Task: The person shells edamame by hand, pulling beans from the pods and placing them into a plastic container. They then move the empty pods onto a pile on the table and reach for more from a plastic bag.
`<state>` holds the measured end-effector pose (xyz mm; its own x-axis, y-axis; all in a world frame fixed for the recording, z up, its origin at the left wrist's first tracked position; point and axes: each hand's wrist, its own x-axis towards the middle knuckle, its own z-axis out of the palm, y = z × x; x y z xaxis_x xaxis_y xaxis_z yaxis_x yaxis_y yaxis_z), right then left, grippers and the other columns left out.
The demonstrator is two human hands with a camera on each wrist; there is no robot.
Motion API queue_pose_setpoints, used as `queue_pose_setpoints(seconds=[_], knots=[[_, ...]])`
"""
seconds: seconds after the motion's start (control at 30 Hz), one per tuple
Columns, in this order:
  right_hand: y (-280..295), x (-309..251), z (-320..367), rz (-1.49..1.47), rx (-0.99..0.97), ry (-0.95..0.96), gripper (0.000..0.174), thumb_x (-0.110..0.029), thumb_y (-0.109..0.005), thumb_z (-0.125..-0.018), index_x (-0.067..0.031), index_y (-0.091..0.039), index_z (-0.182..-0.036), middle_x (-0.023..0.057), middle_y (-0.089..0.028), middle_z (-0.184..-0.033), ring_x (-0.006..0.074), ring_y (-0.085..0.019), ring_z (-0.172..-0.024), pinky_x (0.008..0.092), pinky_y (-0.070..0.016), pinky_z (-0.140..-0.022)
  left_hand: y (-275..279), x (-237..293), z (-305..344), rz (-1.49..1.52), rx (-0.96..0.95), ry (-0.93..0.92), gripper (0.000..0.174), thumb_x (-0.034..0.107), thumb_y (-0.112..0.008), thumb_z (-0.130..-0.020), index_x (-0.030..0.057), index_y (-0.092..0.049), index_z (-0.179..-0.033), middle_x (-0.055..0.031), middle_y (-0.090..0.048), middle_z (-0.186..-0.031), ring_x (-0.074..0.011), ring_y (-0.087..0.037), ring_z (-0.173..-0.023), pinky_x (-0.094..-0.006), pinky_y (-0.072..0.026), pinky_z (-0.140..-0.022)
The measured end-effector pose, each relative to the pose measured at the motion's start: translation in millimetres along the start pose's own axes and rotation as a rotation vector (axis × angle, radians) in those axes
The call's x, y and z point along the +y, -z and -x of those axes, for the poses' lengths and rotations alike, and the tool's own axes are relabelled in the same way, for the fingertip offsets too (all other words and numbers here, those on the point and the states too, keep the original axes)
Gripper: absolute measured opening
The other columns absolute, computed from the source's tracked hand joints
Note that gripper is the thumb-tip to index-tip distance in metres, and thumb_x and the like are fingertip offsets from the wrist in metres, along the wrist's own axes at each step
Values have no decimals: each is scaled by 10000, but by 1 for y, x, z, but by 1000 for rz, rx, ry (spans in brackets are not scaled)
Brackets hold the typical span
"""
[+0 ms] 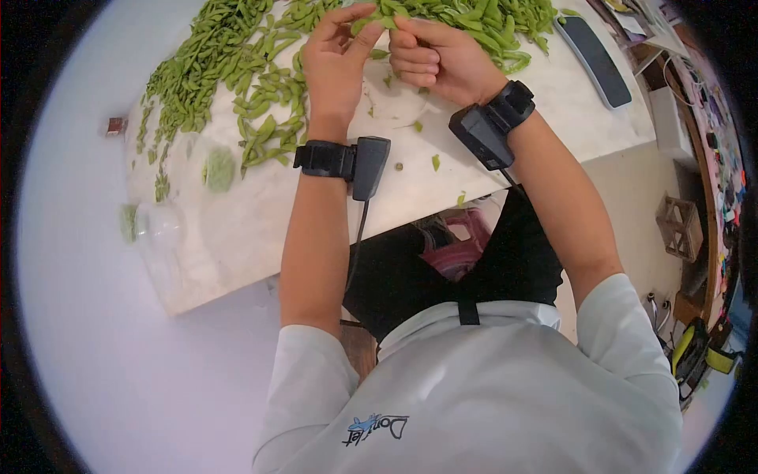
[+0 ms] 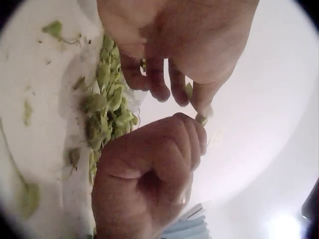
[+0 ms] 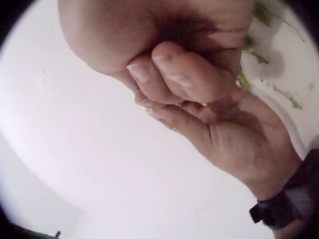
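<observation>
Up at the far side of the table, my two hands meet over a green bean pod (image 1: 382,22). My left hand (image 1: 335,67) pinches it between thumb and fingers. From the other side, my right hand (image 1: 452,65) grips its end with the thumb and curled index finger, the other fingers folded in. In the left wrist view only a small green bit (image 2: 201,119) of the pod shows at the fingertips; most of it is hidden by the hands. Behind them lies a heap of large green pods (image 1: 505,31).
A broad spread of smaller pods (image 1: 197,79) covers the table's (image 1: 237,237) left side. Loose leaf scraps (image 1: 435,162) lie near the front edge. A dark phone-like slab (image 1: 594,62) lies at the right. Clear plastic (image 1: 162,225) sits by the left edge.
</observation>
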<state>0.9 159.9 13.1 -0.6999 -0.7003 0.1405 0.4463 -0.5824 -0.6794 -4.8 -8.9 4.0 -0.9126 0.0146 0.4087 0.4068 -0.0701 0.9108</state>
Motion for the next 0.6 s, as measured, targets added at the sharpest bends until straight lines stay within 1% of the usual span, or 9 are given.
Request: queue_pose_setpoints(seconds=[0.03,0.13,0.23,0.27,0.33,0.43,0.53,0.57,0.6], knots=[[-1,1,0,53,35,32,362,-311,-396,-1040,-112,-429,-738,-84,-284,-550,34,-280,-489,187,-260,-441,2,-1,0,-102,5,-10,218,63,-669,-881,31,-638,-1095,-36,-638,-1015,-90,-574,-820,-229,-463,-681],[1,3,-1,154,120,98,346,-297,-465,-1011,-92,-464,-732,-74,-297,-555,47,-288,-472,210,-277,-441,2,-1,0,-196,-8,-122,188,90,-712,-852,31,-683,-1028,-26,-638,-1030,-95,-589,-822,-219,-473,-713],[0,5,-1,301,201,155,350,-295,-523,-980,-76,-488,-709,-60,-321,-559,54,-305,-469,225,-287,-441,-1,3,1,-268,-5,-187,156,86,-719,-844,31,-699,-988,-24,-641,-1019,-104,-601,-829,-222,-486,-738],[-1,6,-1,362,228,174,357,-298,-537,-971,-72,-492,-699,-56,-329,-561,55,-310,-472,228,-287,-441,0,5,2,-338,-3,-192,158,88,-721,-842,30,-701,-988,-27,-642,-1012,-103,-602,-829,-224,-488,-741],[0,6,-2,462,282,204,359,-302,-555,-959,-61,-510,-697,-44,-373,-569,59,-357,-472,236,-311,-444,0,10,3,-476,2,-205,164,92,-725,-839,27,-705,-988,-33,-646,-999,-101,-602,-830,-227,-493,-745],[8,11,-6,653,346,267,357,-306,-565,-953,-46,-533,-712,-30,-426,-579,65,-423,-476,245,-356,-451,0,11,4,-420,-26,-156,182,92,-727,-837,22,-701,-1002,-36,-643,-1006,-93,-600,-821,-226,-495,-732],[6,15,-10,805,417,361,361,-315,-559,-956,-36,-551,-727,-20,-461,-582,77,-470,-478,258,-392,-455,2,4,1,-353,-58,-163,192,108,-735,-834,10,-697,-995,-33,-656,-984,-89,-601,-800,-232,-500,-720],[4,16,-9,845,445,396,365,-319,-556,-958,-34,-556,-730,-17,-471,-583,81,-483,-479,262,-402,-456,0,2,1,-319,-31,-131,177,112,-736,-833,7,-699,-971,-24,-655,-937,-84,-584,-767,-228,-483,-689],[3,15,-8,806,449,375,371,-325,-552,-960,-36,-554,-726,-19,-464,-576,80,-476,-478,262,-402,-454,-4,2,2,-287,-5,-98,164,115,-738,-832,5,-700,-947,-16,-654,-890,-79,-567,-734,-225,-466,-659]])
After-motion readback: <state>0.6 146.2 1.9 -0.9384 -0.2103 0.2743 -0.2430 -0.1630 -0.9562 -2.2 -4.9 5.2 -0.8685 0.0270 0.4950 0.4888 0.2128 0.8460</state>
